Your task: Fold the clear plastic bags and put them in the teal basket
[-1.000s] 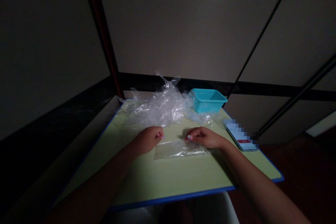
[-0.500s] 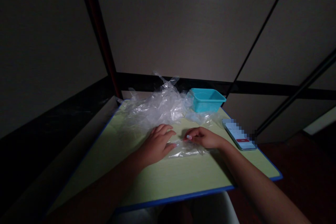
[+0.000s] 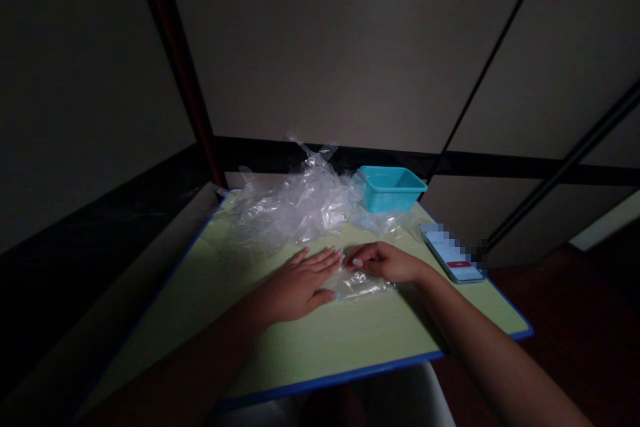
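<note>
Under a left hand (image 3: 303, 283) spread flat and a right hand (image 3: 387, 261) pinched narrow, a clear, flat plastic bag (image 3: 367, 285) is held on the blue-edged, pale-green surface (image 3: 320, 357); a slim smartphone's (image 3: 453, 257) pixelated screen cannot be read.

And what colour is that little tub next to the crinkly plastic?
The tub is bright turquoise blue; it shows best in the head view.

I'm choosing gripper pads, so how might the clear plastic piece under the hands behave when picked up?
The clear plastic piece is probably floppy, since it looks creased. It is likely light for its size, as it appears thin, with the greenish tabletop showing through. Its glossy highlights suggest it may be slippery.
</note>
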The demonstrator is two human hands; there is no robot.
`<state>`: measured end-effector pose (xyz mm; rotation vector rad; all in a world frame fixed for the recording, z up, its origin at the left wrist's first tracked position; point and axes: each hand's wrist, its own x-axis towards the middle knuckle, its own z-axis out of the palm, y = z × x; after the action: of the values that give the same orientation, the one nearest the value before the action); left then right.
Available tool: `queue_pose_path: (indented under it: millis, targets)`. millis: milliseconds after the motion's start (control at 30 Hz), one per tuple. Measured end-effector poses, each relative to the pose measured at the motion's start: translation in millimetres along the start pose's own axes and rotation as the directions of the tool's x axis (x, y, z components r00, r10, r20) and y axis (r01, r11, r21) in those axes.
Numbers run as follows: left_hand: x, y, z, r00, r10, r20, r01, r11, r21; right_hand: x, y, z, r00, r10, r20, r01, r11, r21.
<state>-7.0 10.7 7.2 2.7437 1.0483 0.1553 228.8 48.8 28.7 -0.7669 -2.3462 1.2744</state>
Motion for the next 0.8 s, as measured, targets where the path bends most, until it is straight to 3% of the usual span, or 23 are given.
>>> queue_pose_path:
  millis: [400,800]
  targets:
    - [0.6,-7.3,8.1,1.000,0.002,0.021,-0.002,1.000,0.007,0.8,-1.4,-0.1,0.999,-0.050,0.022,0.050,0.998,-0.024]
    - [1.3,-6.3,6.2,0.999,-0.002,0.036,0.002,1.000,0.001,-0.6,-5.7,-6.0,0.990,-0.140,0.012,0.138,0.949,-0.282]
